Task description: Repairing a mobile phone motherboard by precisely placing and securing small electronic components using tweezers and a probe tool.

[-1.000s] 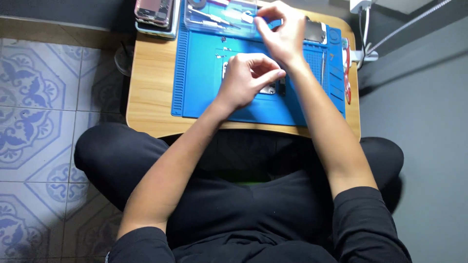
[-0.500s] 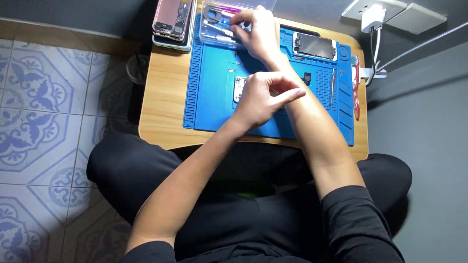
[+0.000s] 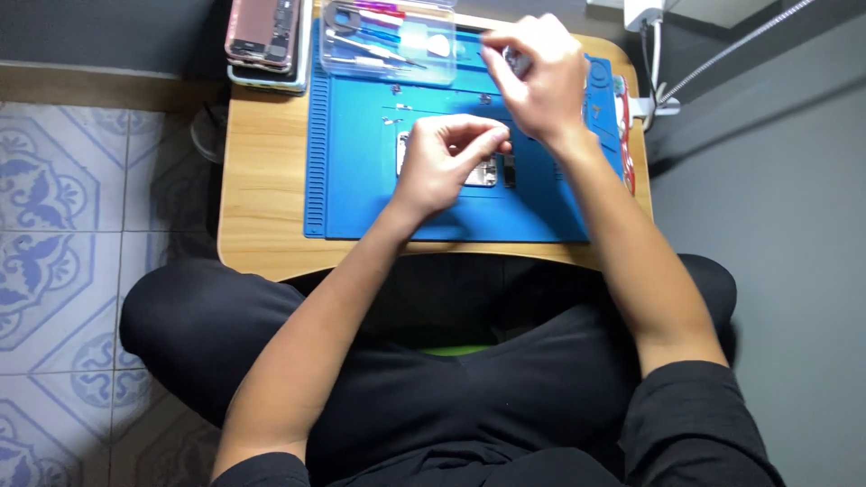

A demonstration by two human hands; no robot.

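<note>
Left hand (image 3: pixel 444 160) pinches the phone part (image 3: pixel 483 171) (right hand (image 3: pixel 539 77) raised).

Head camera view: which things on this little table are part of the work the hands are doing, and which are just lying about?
In use:
- small metal phone part on the blue mat, pinched by the left hand
- right hand, raised above the mat, gripping something small I cannot identify

Lying about:
- clear tool box at the mat's far edge
- stack of opened phones
- wooden table

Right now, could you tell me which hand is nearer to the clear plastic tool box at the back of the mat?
The right hand, raised just beside the clear tool box. The left hand sits nearer the person, over the small device mid-mat.
</note>
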